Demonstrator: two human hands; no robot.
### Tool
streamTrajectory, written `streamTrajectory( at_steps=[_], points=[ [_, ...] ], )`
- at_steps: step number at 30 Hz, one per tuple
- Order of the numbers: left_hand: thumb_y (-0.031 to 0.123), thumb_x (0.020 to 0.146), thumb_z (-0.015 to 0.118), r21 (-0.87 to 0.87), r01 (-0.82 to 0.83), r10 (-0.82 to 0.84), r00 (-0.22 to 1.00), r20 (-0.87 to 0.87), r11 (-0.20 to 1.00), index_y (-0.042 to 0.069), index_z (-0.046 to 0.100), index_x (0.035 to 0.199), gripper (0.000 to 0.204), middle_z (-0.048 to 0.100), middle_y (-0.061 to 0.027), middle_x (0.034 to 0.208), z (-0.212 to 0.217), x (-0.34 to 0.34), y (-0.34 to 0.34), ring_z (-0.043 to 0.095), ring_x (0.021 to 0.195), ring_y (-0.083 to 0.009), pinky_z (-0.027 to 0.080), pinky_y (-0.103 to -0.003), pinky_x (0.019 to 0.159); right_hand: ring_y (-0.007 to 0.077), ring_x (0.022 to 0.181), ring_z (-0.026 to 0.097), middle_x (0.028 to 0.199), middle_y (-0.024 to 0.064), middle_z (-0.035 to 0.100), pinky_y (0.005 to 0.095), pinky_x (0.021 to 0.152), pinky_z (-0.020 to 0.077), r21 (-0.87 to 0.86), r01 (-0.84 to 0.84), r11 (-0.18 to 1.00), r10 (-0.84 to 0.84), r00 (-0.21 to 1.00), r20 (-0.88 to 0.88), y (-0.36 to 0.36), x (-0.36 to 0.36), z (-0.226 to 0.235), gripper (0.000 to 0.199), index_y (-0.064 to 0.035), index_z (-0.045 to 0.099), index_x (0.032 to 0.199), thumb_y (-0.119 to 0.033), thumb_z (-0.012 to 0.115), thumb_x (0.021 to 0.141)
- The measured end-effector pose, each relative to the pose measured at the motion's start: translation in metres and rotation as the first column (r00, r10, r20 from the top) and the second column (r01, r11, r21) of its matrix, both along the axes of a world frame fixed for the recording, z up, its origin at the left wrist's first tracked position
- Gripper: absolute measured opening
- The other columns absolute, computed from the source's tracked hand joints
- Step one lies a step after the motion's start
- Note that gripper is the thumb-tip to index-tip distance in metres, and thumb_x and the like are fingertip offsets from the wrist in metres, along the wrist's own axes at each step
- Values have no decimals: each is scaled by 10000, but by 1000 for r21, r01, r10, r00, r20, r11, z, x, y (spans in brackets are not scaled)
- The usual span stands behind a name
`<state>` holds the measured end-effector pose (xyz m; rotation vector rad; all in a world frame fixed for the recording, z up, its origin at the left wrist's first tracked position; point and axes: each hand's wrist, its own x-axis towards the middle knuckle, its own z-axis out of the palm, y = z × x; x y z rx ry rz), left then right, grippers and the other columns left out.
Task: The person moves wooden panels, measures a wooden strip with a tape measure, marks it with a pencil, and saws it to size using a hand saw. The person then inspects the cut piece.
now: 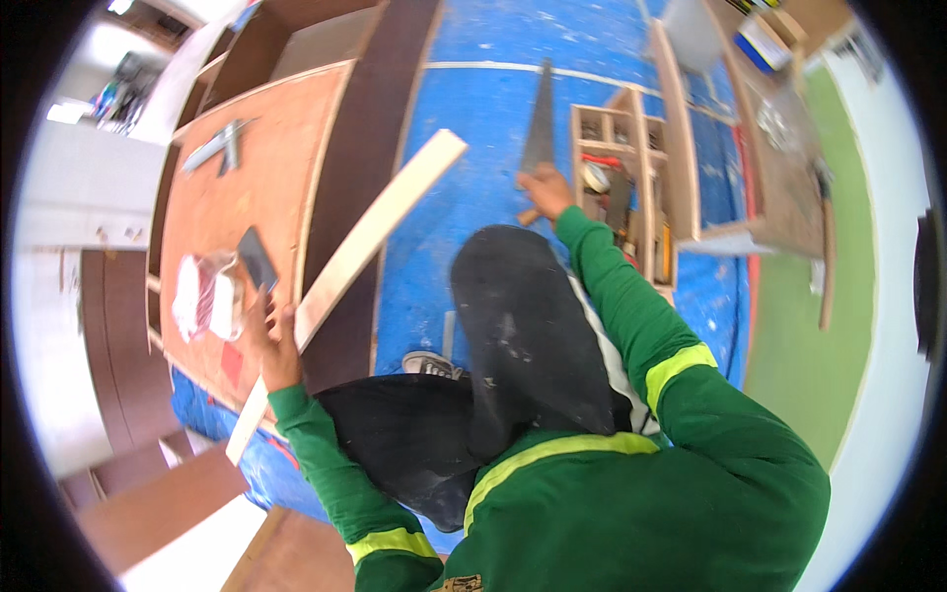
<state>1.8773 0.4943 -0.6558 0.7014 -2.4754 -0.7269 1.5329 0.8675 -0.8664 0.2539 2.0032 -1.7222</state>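
My right hand (546, 189) is closed around the handle of a handsaw (540, 128). Its tapering blade points away from me over the blue floor sheet. A long pale wooden plank (380, 217) slants from the lower left toward the upper middle, lying across the edge of a wooden panel. Over the plank's lower part is my left hand (273, 340), its fingers stretched forward and apart, somewhat blurred. The hand hides part of the plank; whether the palm touches it I cannot tell. Just beyond the fingers lies a dark flat rectangular piece (257, 259).
On the orange-brown panel (266, 128) lie a grey caulking gun (219, 148) and a clear plastic bag with red-and-white contents (205, 296). At the right stands a divided wooden toolbox (577, 123) full of tools. A hammer (827, 247) rests near the cabinet frame (679, 148).
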Motion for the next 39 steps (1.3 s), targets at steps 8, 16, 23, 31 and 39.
streamTrajectory(
  at_steps=[8,16,23,31,39],
  points=[
    [299,958,845,26,59,-61,995,75,998,16,630,1494,642,651,-192,1398,1,-12,7,608,1360,-344,467,-464,1147,518,1386,572,1503,431,527,515,1193,441,649,-80,756,64,997,49,-12,-5,-181,1071,240,453,1456,-677,668,946],
    [250,747,986,-25,263,-238,905,352,964,104,570,1570,933,638,-189,1415,-7,-49,25,579,1376,-416,458,-494,1179,456,1108,740,1196,267,752,491,1014,568,702,124,701,-204,978,31,-10,-41,-237,789,128,543,1329,-367,871,810],
    [104,734,959,156,170,-225,848,479,973,65,601,1518,863,652,-194,1429,-31,-31,-6,630,1323,-399,508,-463,1137,285,826,705,1033,109,682,429,716,615,-129,384,914,-310,868,388,-21,0,-101,396,-13,583,1226,-180,758,913],
    [151,657,973,-41,240,-164,768,619,970,69,686,1218,635,695,-175,1123,-10,-62,8,697,1122,-419,555,-514,969,156,623,593,908,49,621,373,580,571,-559,402,725,-314,916,252,94,29,53,298,-71,589,1240,-22,654,954],
    [312,789,933,-355,537,-377,821,428,765,26,479,1488,881,696,-253,1277,-26,-81,47,688,1185,-462,589,-524,962,104,534,549,905,21,639,289,506,491,-419,143,896,-304,887,-347,239,134,190,356,-58,620,1258,-11,678,911]
  ],
)
